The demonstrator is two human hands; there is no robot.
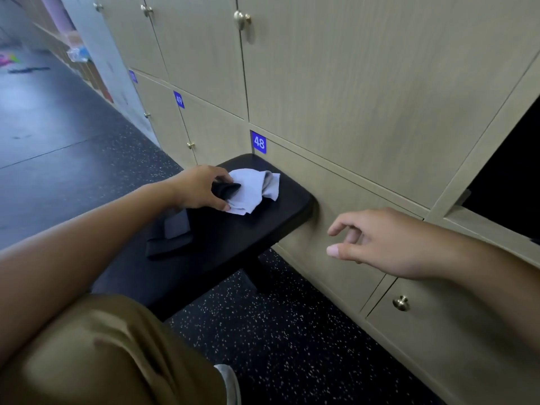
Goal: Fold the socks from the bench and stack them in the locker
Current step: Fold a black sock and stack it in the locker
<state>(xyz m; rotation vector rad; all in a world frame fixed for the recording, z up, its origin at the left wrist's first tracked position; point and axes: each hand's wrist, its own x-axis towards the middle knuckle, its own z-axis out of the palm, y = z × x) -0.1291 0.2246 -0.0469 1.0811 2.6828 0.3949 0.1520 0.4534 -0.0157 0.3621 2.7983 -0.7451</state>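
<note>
Khaki-trousered knee (pixel 117 355) aside, a dark sock (pixel 225 189) is pinched mid-frame by the left hand (pixel 201 187), the right hand (pixel 377 244) hanging loose and empty, so the crumpled pale grey sock (pixel 254 188) could be dragged off the black bench (pixel 263 226).

The bench (pixel 280 211) is black with a rounded end that stands just beside the locker wall. On its far part lies a crumpled light grey sock (pixel 257 188), with a black sock (pixel 226 190) touching it. Nearer lies a flat pile of dark folded socks (pixel 171 233). The bench stands on a dark speckled floor (pixel 292 331).
</note>
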